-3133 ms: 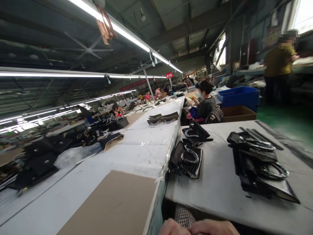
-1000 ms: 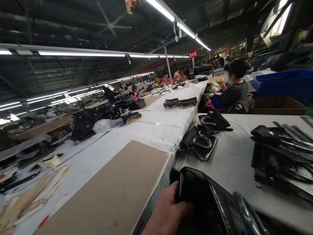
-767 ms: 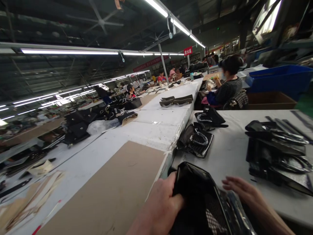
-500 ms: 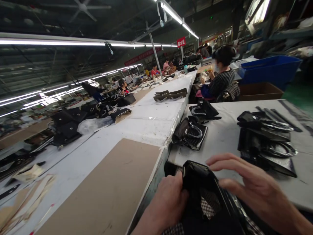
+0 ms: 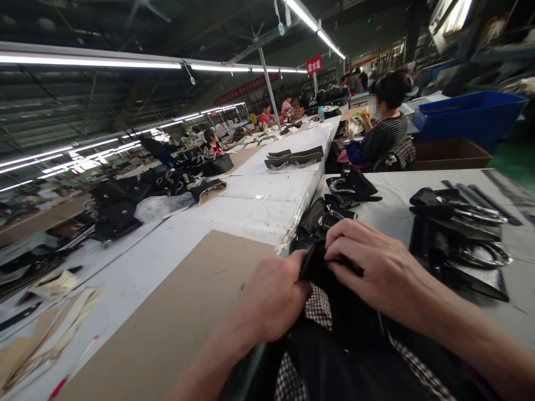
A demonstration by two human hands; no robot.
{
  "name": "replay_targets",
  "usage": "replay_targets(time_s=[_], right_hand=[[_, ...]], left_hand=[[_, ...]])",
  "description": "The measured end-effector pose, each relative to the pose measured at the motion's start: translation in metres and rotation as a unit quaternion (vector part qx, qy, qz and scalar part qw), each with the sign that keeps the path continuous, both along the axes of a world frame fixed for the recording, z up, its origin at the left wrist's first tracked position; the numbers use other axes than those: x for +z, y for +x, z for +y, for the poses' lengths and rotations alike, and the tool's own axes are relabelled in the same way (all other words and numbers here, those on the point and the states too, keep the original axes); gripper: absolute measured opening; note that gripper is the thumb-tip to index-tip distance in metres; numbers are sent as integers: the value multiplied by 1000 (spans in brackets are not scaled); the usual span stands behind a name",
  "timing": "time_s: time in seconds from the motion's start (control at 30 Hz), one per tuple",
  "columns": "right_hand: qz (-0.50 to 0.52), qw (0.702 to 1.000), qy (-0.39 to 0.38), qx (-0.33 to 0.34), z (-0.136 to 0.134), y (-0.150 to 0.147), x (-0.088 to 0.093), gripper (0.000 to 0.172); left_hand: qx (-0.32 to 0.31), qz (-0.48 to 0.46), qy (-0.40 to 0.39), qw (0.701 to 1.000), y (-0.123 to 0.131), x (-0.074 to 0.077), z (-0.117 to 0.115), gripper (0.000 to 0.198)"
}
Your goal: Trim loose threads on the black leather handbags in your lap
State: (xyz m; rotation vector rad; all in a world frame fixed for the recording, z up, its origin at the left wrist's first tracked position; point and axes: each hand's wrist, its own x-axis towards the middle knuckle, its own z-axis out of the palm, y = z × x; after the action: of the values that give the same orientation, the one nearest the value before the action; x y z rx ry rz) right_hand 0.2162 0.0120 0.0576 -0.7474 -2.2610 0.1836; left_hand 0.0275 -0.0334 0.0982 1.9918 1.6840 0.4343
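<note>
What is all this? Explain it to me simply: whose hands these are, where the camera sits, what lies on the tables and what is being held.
There is no machine here: a person works bare-handed, wearing a head camera that looks forward and down. So the left hand and right hand near the bottom are the wearer's own. Both grip a black item, soft-looking and perhaps a bag; its full shape is hidden. Checked cloth shows beneath.

On the long white table lie a brown board and several dark curved pieces. On the paler grey-white table to the right are black bag-like items, their handles apparently wrapped in clear plastic. Beyond it sits a co-worker in a striped top.
</note>
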Motion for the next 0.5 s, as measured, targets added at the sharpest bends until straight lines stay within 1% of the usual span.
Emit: replay_targets(time_s=[0.03,0.07,0.1,0.13,0.17,0.2,0.23,0.3,0.37,0.4,0.43,0.5], right_hand=[[22,1000,7,7,-1,1,9,11],[38,999,10,12,-2,1,15,11],[43,999,5,14,-4,2,17,12],[41,999,-8,15,-6,3,15,12],[30,999,-31,15,-7,4,8,12],[16,998,-61,15,-8,6,-2,12],[2,995,-96,15,-7,7,-15,12],[-10,986,-166,9,-3,9,-43,13],[1,972,-233,-5,4,10,-66,15],[9,966,-258,-9,8,10,-73,16],[14,961,-277,-11,11,10,-76,17],[22,955,-295,-4,17,9,-76,18]], left_hand=[[-13,0,4,1000,-2,11,-1,22],[-24,-4,0,1000,-4,19,-2,19],[-34,-9,-10,999,-5,21,-3,17],[-43,-13,-29,999,-6,19,-3,14],[-47,-18,-54,997,-6,11,-3,12],[-46,-26,-80,995,-6,-1,-3,10],[-46,-39,-111,992,-5,-16,-1,8],[-25,-89,-152,984,-4,-49,4,10],[-30,-105,-167,980,-3,-76,8,12],[-35,-109,-171,979,-3,-84,10,12],[-39,-110,-169,979,-4,-88,10,13],[-41,-127,-165,977,-6,-88,9,18]])
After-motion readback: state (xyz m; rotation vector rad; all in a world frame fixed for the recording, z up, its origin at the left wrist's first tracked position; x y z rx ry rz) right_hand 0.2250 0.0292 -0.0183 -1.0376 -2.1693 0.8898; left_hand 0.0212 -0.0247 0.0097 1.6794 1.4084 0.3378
